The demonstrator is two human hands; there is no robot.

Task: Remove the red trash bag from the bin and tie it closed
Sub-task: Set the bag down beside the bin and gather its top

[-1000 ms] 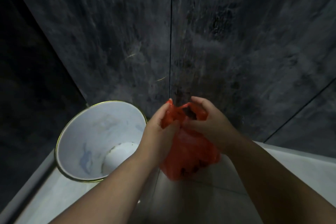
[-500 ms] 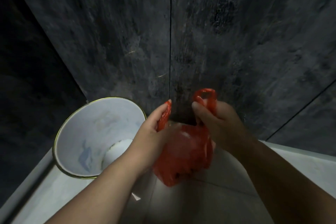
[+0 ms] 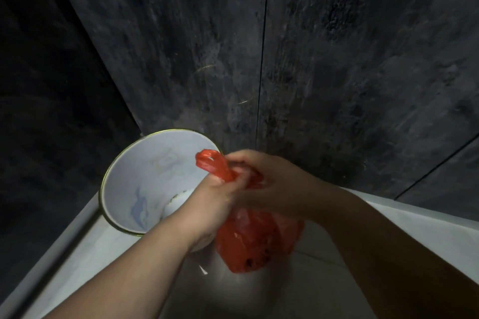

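Red-orange trash bag [image 3: 255,239], translucent, with dark specks showing through near its base. Bin [image 3: 145,179]: pale white-blue interior with faint blue smudges, thin yellow-green rim. Wall tiles [image 3: 337,59]: dark grey, mottled and streaked like stone, divided by black seams. Floor [image 3: 77,261]: pale grey-white.

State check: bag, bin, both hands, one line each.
red trash bag: out of the bin, held up beside it, neck gathered; knot not visibly finished.
bag handle loop: sticks up above the hands, free.
bin: upright, no liner, inside bare apart from stains.
left hand: closed on the bag's neck.
right hand: closed on the bag's neck, against the left hand.
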